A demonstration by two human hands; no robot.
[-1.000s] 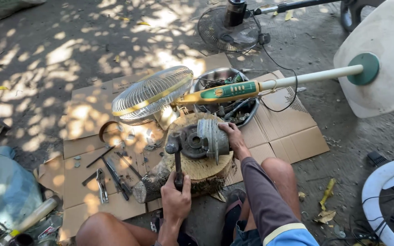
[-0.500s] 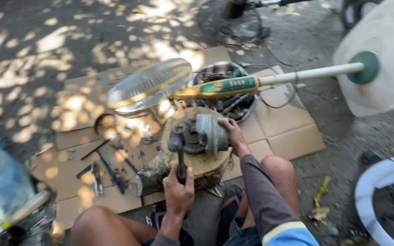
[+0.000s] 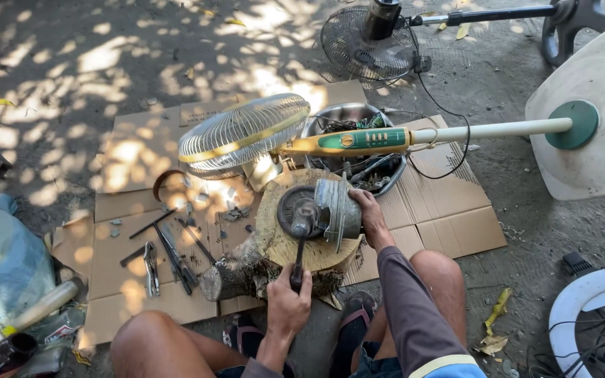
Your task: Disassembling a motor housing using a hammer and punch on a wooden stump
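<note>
We see the left hand [image 3: 287, 302] wrapped tight around the dark handle of a hammer [image 3: 298, 246], whose head rests against the fan motor [image 3: 320, 210]. The right hand [image 3: 367, 213] is curled around the motor's silver casing from the right side, steadying it on edge. The motor sits on top of a round wooden stump [image 3: 285, 241], just in front of our knees, and the stump stands on flattened cardboard [image 3: 449, 213] spread over the ground.

Just behind the stump lies a standing fan on its side: its pale wire grille [image 3: 243, 133] to the left, its green and yellow control neck [image 3: 355, 141] crossing over a metal bowl [image 3: 330, 115] filled with parts. Its white pole [image 3: 498, 129] runs to a broad white base [image 3: 596, 105] on the right.

Left of the stump, pliers [image 3: 150, 266] and a few screwdrivers [image 3: 176, 252] lie on the cardboard. Another fan [image 3: 369, 42] lies farther back on the dirt.
</note>
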